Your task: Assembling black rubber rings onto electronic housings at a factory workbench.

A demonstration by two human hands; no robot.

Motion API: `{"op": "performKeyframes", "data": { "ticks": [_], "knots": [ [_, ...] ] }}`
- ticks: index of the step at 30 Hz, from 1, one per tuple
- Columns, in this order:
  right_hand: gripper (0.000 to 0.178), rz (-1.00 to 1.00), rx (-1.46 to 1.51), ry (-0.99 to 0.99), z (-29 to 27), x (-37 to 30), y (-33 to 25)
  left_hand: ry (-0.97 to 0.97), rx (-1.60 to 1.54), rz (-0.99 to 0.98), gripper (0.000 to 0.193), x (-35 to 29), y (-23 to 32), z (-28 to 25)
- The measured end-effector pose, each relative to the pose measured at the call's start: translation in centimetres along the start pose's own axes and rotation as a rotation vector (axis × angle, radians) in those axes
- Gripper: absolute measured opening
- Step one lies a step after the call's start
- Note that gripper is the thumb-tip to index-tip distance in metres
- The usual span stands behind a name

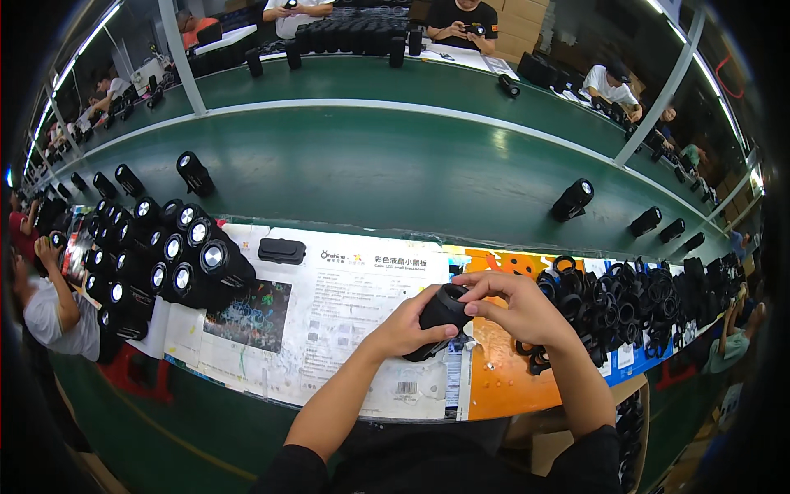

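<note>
A black cylindrical speaker (pixel 444 311) is held tilted above the work surface in front of me. My left hand (pixel 411 327) wraps round its side, the thumb lying across the front. At its upper end, the bent fingers and thumb of my right hand (pixel 508 306) grip the black ring-shaped rim. Whether that rim is a separate ring, I cannot tell. Beside my right hand lies a heap of loose black rings (pixel 609 305). Several finished-looking black speakers with silver end discs (pixel 216 257) stand in a group to the left.
Printed white board (pixel 354 346) and orange board (pixel 502 379) cover the bench. A flat black part (pixel 281 250) lies at the board's far edge. Beyond runs a green conveyor belt (pixel 387 177) carrying spaced speakers (pixel 573 200). Other people work across it and at both sides.
</note>
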State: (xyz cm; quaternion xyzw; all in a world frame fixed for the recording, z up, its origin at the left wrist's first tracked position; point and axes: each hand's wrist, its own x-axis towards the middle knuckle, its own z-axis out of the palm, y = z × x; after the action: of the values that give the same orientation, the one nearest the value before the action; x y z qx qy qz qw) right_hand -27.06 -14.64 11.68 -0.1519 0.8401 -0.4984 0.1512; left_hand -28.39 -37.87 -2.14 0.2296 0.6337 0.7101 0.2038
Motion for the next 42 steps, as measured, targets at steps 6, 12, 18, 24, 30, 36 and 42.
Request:
{"op": "performKeyframes", "data": {
  "ticks": [6,12,18,24,30,36,42],
  "knots": [
    [0.014,-0.212,-0.241,0.034,0.6,-0.7,0.3,-0.009,0.005,0.028,0.076,0.0,0.1,0.0],
    [0.023,-0.258,-0.252,0.026,0.8,-0.7,1.0,0.001,-0.003,0.041,0.075,0.1,0.3,0.1],
    [0.056,-0.367,-0.381,0.058,2.1,-1.2,1.8,0.029,0.036,0.062,0.073,-0.1,0.4,0.3],
    [0.05,-0.431,-0.45,0.1,2.9,-1.2,0.7,0.024,-0.142,0.118,0.066,0.0,-1.1,-0.3],
    [0.033,-0.132,-0.24,0.147,2.9,4.4,-1.0,0.037,-0.178,0.059,0.07,-0.3,-1.4,-0.2],
    [0.038,-0.061,-0.146,0.215,8.3,9.1,3.4,0.098,-0.212,0.016,0.087,-0.7,-2.7,-0.6],
    [0.04,0.081,-0.278,0.178,7.6,9.3,4.9,0.128,-0.152,0.1,0.081,0.3,-2.4,0.3]
  ]
}}
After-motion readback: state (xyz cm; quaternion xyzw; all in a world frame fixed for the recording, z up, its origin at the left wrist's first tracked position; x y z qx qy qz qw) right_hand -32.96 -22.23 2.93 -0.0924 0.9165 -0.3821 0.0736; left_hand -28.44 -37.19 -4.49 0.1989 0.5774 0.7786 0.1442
